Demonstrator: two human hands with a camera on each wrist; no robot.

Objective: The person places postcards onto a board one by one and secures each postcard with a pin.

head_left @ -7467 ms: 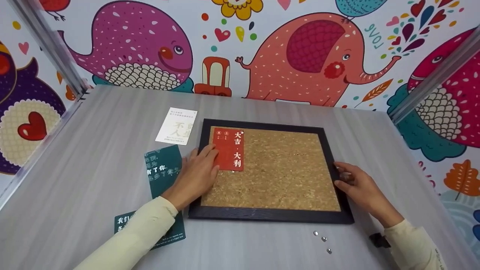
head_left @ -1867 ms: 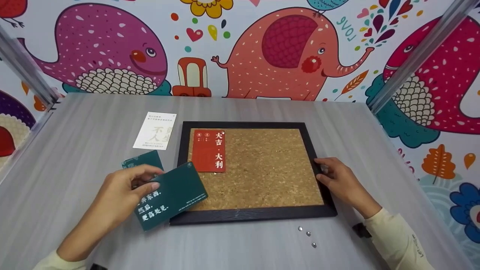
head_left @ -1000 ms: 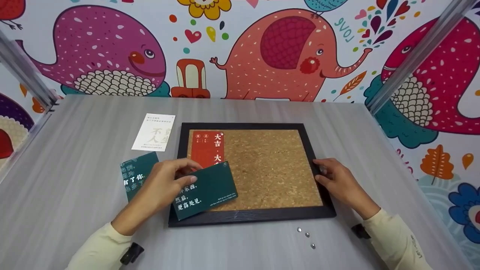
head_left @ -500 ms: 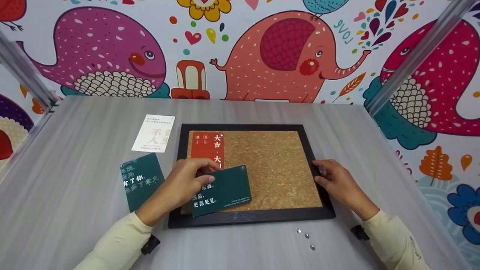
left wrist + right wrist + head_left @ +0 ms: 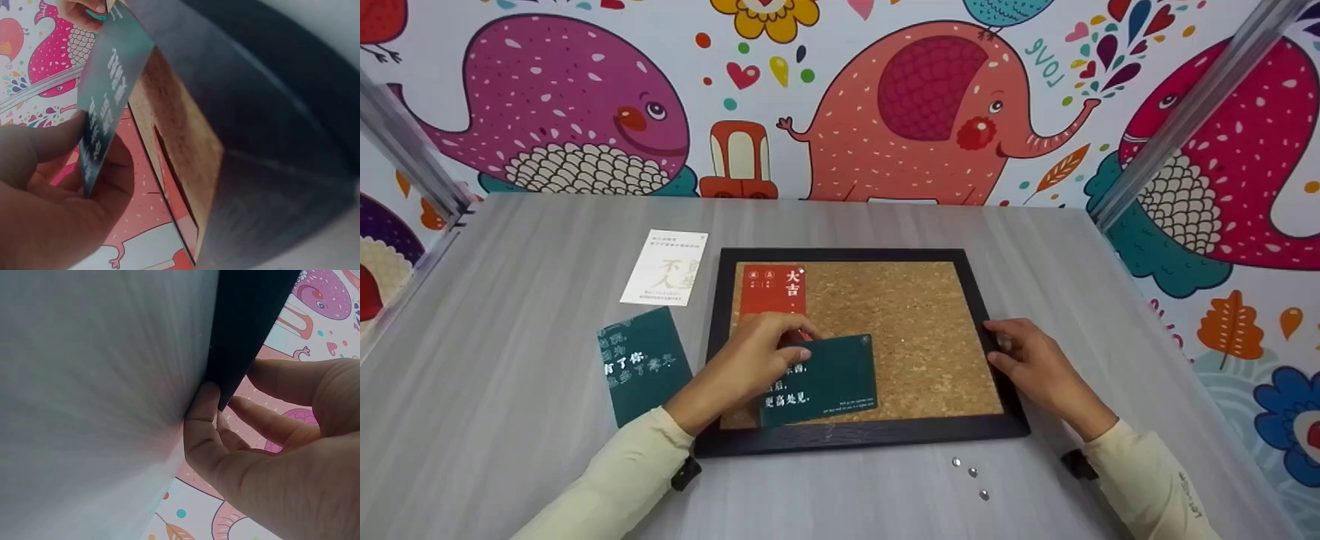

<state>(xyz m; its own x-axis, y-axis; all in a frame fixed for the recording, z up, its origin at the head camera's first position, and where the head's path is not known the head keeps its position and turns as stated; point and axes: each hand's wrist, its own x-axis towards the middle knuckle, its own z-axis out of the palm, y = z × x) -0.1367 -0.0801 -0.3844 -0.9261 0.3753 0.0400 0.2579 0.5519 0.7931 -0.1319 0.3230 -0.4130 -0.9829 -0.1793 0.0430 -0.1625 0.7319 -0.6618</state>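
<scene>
My left hand [image 5: 754,356] pinches a dark green postcard [image 5: 840,382] by its upper left edge, thumb on the printed face. In the left wrist view the green postcard [image 5: 115,79] is tilted over the cork. Beneath it is a black-framed cork board [image 5: 915,337], its lower left part hidden by hand and card. A red card [image 5: 769,289] with white characters is fixed at the board's upper left by a small silver pin; its lower part is covered. My right hand [image 5: 1046,375] grips the right side of the black frame [image 5: 247,320] between thumb and fingers.
Left of the board lie a white card [image 5: 666,266] and another green postcard [image 5: 641,364]. Several small silver pins, among them one pin [image 5: 973,472], lie on the table [image 5: 825,502] in front of the board. A patterned wall [image 5: 915,112] stands behind.
My left hand has picked up the green postcard from the table's left and carried it right, over the lower left cork, turning it nearly level. My right hand stays at the frame.
</scene>
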